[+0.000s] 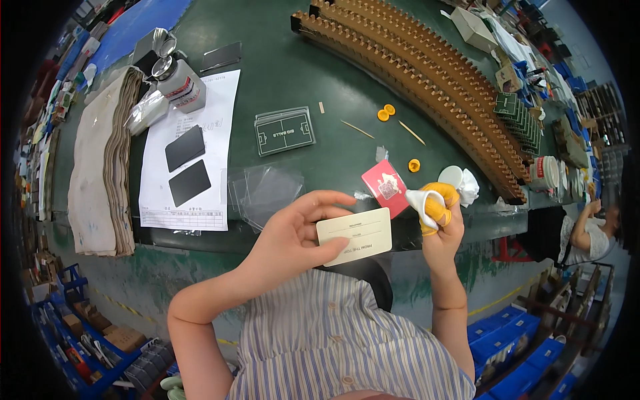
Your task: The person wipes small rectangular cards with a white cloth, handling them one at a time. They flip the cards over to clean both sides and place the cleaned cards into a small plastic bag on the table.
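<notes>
My left hand [287,230] is closed on a cream card [365,235] with printed lines, its thumb lying across the front. Yellow finger cots [447,193] cover fingertips of my right hand [443,243], which grips a folded white cloth [419,200] just to the right of that card. Between the hands, near the table's front edge, lies a red card [375,179] with a pale smear on it. Loose yellow finger cots [414,165] and thin wooden sticks [412,133] are scattered beyond it. A white round pad [451,176] sits beside crumpled white cloth [469,188].
Long slotted racks [427,73] curve across the right side, with green cards [517,123] standing in one. A stack of clear-cased green cards [285,131], clear sleeves [263,193], a paper sheet [190,210] with black cards, a metal-topped bottle [180,87] and stacked cloths [100,160] lie leftward. Another person [587,237] sits at right.
</notes>
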### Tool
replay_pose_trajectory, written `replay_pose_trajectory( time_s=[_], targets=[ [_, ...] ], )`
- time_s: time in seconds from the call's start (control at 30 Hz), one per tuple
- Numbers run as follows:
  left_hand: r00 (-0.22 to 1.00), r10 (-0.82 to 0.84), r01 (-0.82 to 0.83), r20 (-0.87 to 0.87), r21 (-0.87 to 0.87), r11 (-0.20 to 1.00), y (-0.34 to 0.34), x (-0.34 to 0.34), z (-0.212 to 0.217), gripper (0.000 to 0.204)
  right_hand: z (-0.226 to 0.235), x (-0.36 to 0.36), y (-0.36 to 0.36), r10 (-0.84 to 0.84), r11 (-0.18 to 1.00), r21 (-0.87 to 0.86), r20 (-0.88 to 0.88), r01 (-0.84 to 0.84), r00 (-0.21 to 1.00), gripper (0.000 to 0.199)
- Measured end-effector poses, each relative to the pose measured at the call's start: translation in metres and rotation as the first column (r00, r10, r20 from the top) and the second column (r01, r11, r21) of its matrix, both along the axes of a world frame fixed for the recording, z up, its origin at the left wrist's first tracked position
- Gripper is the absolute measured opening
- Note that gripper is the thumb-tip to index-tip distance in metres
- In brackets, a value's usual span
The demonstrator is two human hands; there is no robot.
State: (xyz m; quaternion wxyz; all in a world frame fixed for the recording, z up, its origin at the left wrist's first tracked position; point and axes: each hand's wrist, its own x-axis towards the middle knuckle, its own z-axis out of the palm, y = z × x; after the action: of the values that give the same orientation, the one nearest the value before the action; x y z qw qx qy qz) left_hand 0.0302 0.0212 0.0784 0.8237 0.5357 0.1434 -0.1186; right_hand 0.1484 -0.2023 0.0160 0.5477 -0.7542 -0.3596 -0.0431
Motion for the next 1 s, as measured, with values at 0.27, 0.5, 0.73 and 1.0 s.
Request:
replay_pose_trajectory(
  time_s=[0.27, 0.5, 0.73, 1.0],
  targets=[
    [0.999, -0.022, 0.020, 0.030, 0.077, 0.997, 0.002, 0.002, -0.002, 0.043, 0.012, 0.000, 0.005, 0.035, 0.997, -0.071, 0.269, -0.016, 0.962, 0.019],
    [0.998, 0.020, -0.023, 0.058, 0.041, 0.999, 0.003, 0.003, -0.001, 0.043, 0.018, 0.000, 0.009, 0.042, 0.984, -0.174, 0.428, 0.036, 0.903, 0.021],
    [0.996, 0.074, -0.075, 0.052, 0.010, 0.997, 0.005, 0.007, -0.004, 0.046, 0.009, 0.002, 0.008, -0.049, 0.997, -0.038, 0.333, 0.066, 0.942, 0.021],
    [0.992, 0.109, -0.107, 0.055, -0.041, 0.993, 0.004, 0.011, -0.006, 0.047, 0.005, -0.001, 0.008, -0.172, 0.985, 0.029, 0.165, 0.169, 0.971, 0.029]
  ],
)
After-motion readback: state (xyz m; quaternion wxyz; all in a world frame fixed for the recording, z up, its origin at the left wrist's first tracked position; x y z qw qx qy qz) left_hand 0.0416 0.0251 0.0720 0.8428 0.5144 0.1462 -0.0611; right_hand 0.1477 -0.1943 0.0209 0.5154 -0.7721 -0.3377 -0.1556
